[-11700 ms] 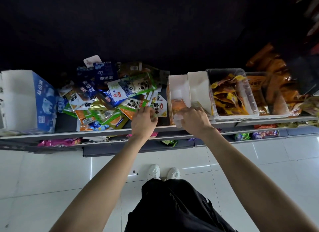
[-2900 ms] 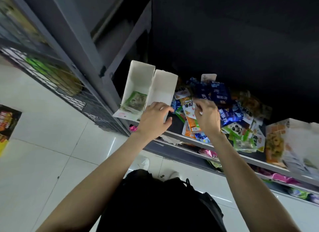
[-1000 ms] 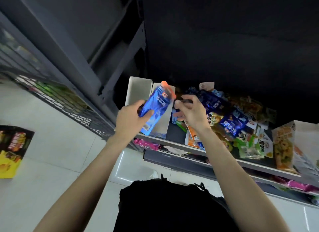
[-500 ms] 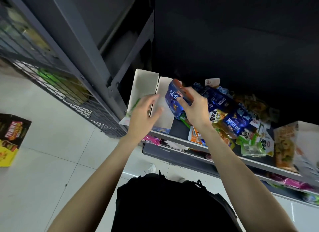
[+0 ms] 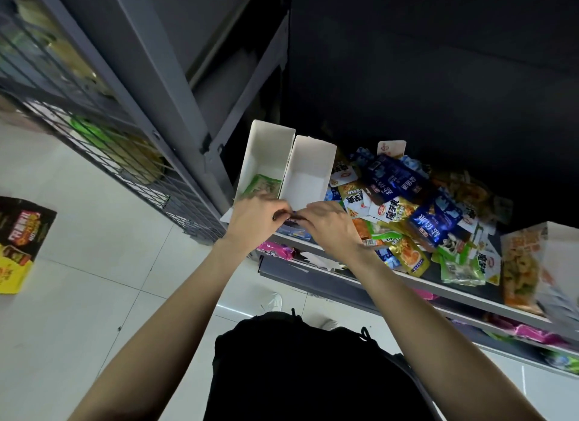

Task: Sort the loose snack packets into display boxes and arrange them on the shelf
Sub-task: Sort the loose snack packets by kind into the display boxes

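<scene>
Two white display boxes stand side by side at the shelf's left end. The left box holds a green packet; the right box shows a bare white inside. My left hand and my right hand meet at the right box's front lip. Together they pinch a dark blue packet, seen edge-on and mostly hidden by my fingers. A heap of loose snack packets in blue, green, orange and gold lies on the shelf to the right.
A snack-printed display box stands at the shelf's right end. The shelf's front edge runs diagonally, with pink packets on the lower shelf. A wire mesh rack and a printed carton on the floor are to the left.
My right hand has brought the blue packet down from above the pile to the right box's front. My left hand has closed in from the left and now pinches it too.
</scene>
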A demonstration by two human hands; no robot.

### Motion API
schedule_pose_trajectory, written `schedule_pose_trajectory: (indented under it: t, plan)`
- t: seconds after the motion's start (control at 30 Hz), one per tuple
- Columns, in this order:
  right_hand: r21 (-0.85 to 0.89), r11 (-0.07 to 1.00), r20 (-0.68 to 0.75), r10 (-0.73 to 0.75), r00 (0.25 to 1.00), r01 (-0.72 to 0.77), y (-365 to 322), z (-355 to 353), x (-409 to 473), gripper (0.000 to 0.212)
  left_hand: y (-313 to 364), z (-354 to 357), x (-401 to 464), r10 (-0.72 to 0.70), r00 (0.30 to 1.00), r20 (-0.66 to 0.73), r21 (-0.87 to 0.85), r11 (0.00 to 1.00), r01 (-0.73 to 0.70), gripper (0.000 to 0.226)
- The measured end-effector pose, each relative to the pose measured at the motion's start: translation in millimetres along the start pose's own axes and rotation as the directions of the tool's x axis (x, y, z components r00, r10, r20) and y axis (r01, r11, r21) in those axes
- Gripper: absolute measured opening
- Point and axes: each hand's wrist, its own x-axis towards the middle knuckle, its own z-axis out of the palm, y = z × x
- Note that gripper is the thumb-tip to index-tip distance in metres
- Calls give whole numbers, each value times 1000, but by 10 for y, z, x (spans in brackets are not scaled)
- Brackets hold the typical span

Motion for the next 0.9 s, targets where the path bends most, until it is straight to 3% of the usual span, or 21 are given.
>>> schedule_pose_trajectory:
  t: [0.1,0.2,0.23,0.33,0.47,0.5,0.57,0.63,0.7,0.8,0.9]
  plan:
    - [123,992,-29,34,999,-30,39,-137,-166,24,-67,32,-88,72,997,41,-5,997,-72,10]
    - [251,946,-151,245,958,-203,298,-324,-286,18,-90,11,-138,113,992,53,50,992,-115,5]
    - [238,934,-172,310,935,-266,422,-369,-319,17,-72,1,-139,132,991,40,65,989,-134,1]
    - [108,907,-215,420,882,-406,839,-426,-322,20,81,-29,-102,133,991,5,41,990,-133,24]
    - [-223,790,-72,571,818,-571,1345,-412,-306,61,442,54,52,178,973,-149,-39,982,-185,23]
    - [-245,759,-69,607,791,-604,1452,-407,-346,67,549,94,108,179,964,-195,-56,980,-193,23]
    - [-214,724,-139,642,754,-656,1611,-412,-449,57,744,198,230,172,954,-244,-77,978,-196,22]
    - [-175,747,-239,600,764,-641,1666,-472,-530,33,901,322,362,145,962,-231,-93,981,-170,23]
    - [-156,847,-317,444,838,-508,1651,-584,-590,19,1002,453,495,114,978,-173,-88,988,-130,27]
    - [-87,954,-355,240,904,-287,1446,-788,-656,10,1171,571,681,81,996,29,-102,992,-78,53]
    - [10,975,-420,207,884,-223,1203,-978,-721,9,1335,627,818,125,983,137,-235,968,-90,61]
